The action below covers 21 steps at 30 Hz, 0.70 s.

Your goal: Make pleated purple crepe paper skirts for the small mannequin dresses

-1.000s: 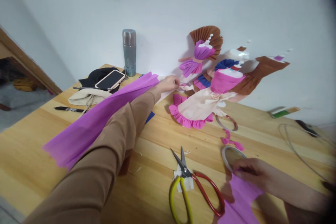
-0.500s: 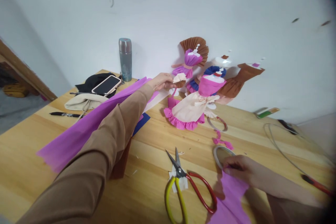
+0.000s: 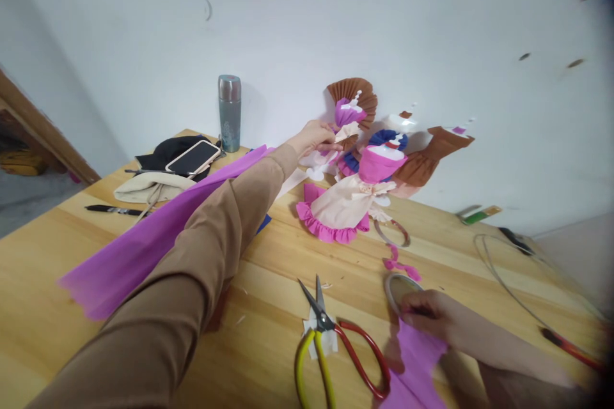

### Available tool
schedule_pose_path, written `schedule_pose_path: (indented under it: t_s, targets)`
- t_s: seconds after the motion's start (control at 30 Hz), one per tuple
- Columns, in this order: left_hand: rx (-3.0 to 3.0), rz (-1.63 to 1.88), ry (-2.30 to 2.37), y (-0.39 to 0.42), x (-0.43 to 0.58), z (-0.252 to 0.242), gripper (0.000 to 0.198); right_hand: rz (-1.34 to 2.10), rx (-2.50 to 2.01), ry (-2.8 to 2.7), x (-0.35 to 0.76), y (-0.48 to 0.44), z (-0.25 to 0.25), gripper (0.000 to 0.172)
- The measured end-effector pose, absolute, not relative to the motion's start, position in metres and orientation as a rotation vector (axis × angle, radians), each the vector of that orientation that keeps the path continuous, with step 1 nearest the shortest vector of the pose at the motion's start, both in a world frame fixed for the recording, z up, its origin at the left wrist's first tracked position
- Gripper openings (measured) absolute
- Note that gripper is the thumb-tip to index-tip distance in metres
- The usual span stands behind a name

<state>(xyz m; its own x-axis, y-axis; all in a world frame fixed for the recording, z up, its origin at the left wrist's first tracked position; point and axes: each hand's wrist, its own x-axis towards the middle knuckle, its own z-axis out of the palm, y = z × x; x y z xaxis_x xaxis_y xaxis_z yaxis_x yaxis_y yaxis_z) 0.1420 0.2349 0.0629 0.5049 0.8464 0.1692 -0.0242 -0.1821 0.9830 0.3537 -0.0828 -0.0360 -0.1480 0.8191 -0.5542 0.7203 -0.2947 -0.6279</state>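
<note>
My left hand (image 3: 315, 137), stretched to the back of the table, pinches a small cream and brown pleated piece (image 3: 347, 134). It is close to the dress form with a purple top (image 3: 346, 114) and brown fan-shaped back (image 3: 361, 92). At the front right, my right hand (image 3: 434, 316) is closed on a piece of purple crepe paper (image 3: 417, 358), beside a tape ring (image 3: 394, 284). Scissors (image 3: 322, 319) with one yellow and one red handle lie open between my arms. A pink and cream dress (image 3: 343, 201) on a form stands behind them.
A brown dress (image 3: 426, 156) stands against the wall. Left of my arm are a long purple crepe sheet (image 3: 144, 249), a phone (image 3: 194, 158), a pen (image 3: 112, 209) and a thermos (image 3: 230, 115). A cable (image 3: 499, 284) and a pink scrap (image 3: 403, 268) lie on the right.
My left hand has moved right and slightly up with the pleated piece, closer to the purple-topped dress form. My right hand keeps its hold on the purple crepe paper. The view has shifted slightly.
</note>
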Motion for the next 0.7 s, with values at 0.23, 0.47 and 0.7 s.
schedule_pose_path:
  t_s: [0.23,0.47,0.7]
  targets:
    - [1.593,0.972,0.841,0.234,0.140,0.061,0.012,1.486,-1.946,-1.774,0.353,-0.081,-0.036,0.034]
    - [1.928,1.087,1.161,0.239,0.147,0.062,0.019,1.489,-1.995,-1.726,0.353,-0.081,-0.039,0.039]
    - [2.175,1.182,1.180,0.251,0.155,0.057,0.026,1.475,-1.979,-1.768,0.349,-0.078,-0.036,0.044]
